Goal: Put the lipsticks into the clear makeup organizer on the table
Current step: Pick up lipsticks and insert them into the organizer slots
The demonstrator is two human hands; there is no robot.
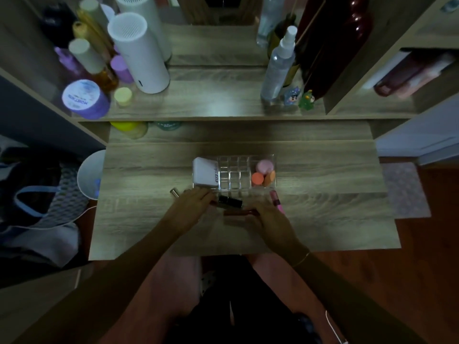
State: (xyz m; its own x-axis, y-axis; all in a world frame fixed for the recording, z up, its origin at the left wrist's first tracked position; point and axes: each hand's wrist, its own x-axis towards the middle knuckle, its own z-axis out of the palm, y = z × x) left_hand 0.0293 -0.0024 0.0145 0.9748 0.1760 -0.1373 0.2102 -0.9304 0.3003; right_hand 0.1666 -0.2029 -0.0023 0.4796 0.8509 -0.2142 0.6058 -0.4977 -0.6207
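So, going left to right across the wood-grain table (149,219): a small silver-capped lipstick tube (174,192) lies at the far left of the pile, just beside the left hand (192,203). That hand rests palm-down on the table with the fingers curled, and a bit of red tube (213,202) pokes out at its fingertips, but I can't tell whether it's actually pinched or just touched. Next to it lies a black glossy lipstick (230,201), flat on the table and free. Below that is a long dark red lipstick tube (241,213), with the right hand (267,214) closing over its right end; looks like a loose hold, not a firm one. A pink lipstick tube (277,201) sits by that hand's far side, leaning toward the organizer's corner.

The clear plastic makeup organizer with small square slots (234,173) sits just behind everything. All the middle slots look empty, with a white box (205,175) on its left and pink and orange makeup sponges (263,173) on its right.

What could go wrong: the lighting is dim and the organizer is see-through, so missing a slot edge is easy. Both hands crowd 5 round tubes, so a nudge could roll one off the near edge.
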